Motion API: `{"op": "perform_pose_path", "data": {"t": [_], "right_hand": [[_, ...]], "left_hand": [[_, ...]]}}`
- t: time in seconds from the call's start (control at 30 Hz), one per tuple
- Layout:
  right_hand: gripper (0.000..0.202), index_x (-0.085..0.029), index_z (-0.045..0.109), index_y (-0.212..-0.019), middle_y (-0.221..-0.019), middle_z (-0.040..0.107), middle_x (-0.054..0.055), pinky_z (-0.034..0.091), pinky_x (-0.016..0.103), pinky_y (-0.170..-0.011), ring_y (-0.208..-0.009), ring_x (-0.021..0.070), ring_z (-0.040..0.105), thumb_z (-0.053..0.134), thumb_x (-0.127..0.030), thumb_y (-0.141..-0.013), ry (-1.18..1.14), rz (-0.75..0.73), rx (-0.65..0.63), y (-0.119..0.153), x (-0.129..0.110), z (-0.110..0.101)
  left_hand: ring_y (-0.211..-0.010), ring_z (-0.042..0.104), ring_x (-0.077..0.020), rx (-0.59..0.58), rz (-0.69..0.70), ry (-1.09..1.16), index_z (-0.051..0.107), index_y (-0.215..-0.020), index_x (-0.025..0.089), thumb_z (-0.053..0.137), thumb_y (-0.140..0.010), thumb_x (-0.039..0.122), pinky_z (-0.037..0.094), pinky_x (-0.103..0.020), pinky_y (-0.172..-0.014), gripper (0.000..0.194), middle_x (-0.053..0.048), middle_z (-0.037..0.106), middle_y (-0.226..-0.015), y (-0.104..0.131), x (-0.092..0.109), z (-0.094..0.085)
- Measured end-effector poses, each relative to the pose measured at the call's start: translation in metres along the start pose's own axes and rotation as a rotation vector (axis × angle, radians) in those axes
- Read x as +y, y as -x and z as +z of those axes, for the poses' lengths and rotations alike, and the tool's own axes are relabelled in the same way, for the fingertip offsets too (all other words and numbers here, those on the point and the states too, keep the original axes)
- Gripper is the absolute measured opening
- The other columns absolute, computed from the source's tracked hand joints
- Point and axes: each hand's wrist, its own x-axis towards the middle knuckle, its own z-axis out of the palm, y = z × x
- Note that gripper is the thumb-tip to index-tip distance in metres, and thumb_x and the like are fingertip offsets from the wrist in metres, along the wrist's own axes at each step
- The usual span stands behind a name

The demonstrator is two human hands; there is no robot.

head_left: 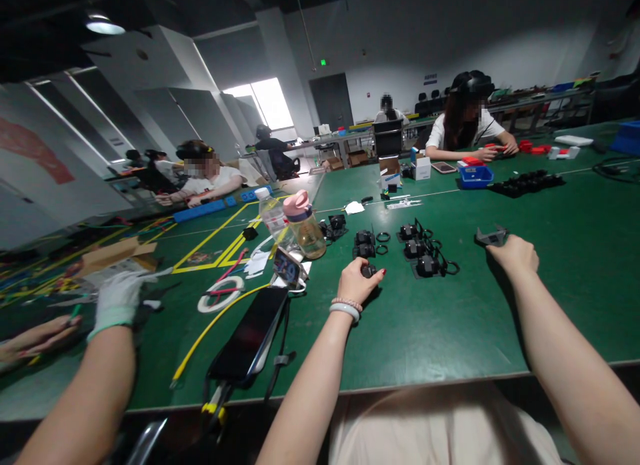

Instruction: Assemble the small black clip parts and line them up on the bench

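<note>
My left hand (357, 282), with bracelets on its wrist, is closed around a small black part (369, 270) on the green table. Just beyond it sit two black parts (364, 241) beside black rings (383, 237). To their right is a column of black parts (414, 249) with more rings. My right hand (515, 257) rests farther right, its fingers closed on a grey caliper-like tool (492, 235) whose jaws point left.
A phone (247, 335), yellow cable (210, 325), white tape roll (221, 293) and two bottles (306, 233) stand left of my left arm. At far left a co-worker's gloved hand (117, 298) is by a cardboard box (117, 257). A blue bin (476, 177) lies ahead.
</note>
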Motion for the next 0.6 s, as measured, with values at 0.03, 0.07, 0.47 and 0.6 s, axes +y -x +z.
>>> {"op": "perform_pose_path", "data": {"t": [0.03,0.07,0.47,0.6], "right_hand": [[0.054,-0.012,0.059,-0.09,-0.081,0.057,0.019,0.041,0.041,-0.062,-0.079,0.0308,0.054,0.049,-0.056,-0.06,-0.005,-0.015,-0.006,-0.0013,0.0012,0.0007],[0.053,-0.013,0.06,-0.089,-0.081,0.057,0.019,0.041,0.04,-0.062,-0.079,0.0308,0.054,0.049,-0.055,-0.06,-0.011,-0.026,-0.008,-0.0024,0.0023,0.0011],[0.05,-0.016,0.063,-0.087,-0.08,0.058,0.017,0.041,0.042,-0.062,-0.077,0.0309,0.053,0.053,-0.055,-0.057,-0.046,-0.038,-0.014,-0.0051,0.0061,0.0008],[0.05,-0.017,0.063,-0.088,-0.081,0.058,0.017,0.041,0.043,-0.064,-0.08,0.0313,0.052,0.054,-0.054,-0.057,-0.049,-0.045,-0.018,-0.003,0.0054,-0.0014]], "left_hand": [[-0.072,0.054,-0.0152,-0.003,0.0,0.003,0.054,-0.082,0.018,0.05,-0.064,0.055,0.041,-0.025,-0.065,0.042,-0.003,0.058,-0.077,0.0001,-0.0001,0.0005],[-0.072,0.054,-0.0152,-0.008,0.004,0.007,0.054,-0.082,0.018,0.05,-0.063,0.055,0.041,-0.026,-0.065,0.042,-0.003,0.058,-0.077,0.0001,-0.0001,0.0009],[-0.068,0.053,-0.014,-0.083,-0.01,0.016,0.054,-0.078,0.018,0.053,-0.059,0.056,0.041,-0.024,-0.061,0.042,-0.002,0.057,-0.073,0.001,0.002,0.0021],[-0.069,0.053,-0.0147,-0.096,-0.001,0.038,0.053,-0.079,0.018,0.054,-0.058,0.057,0.04,-0.025,-0.062,0.044,-0.003,0.057,-0.074,0.0013,0.0006,0.0041]]}}
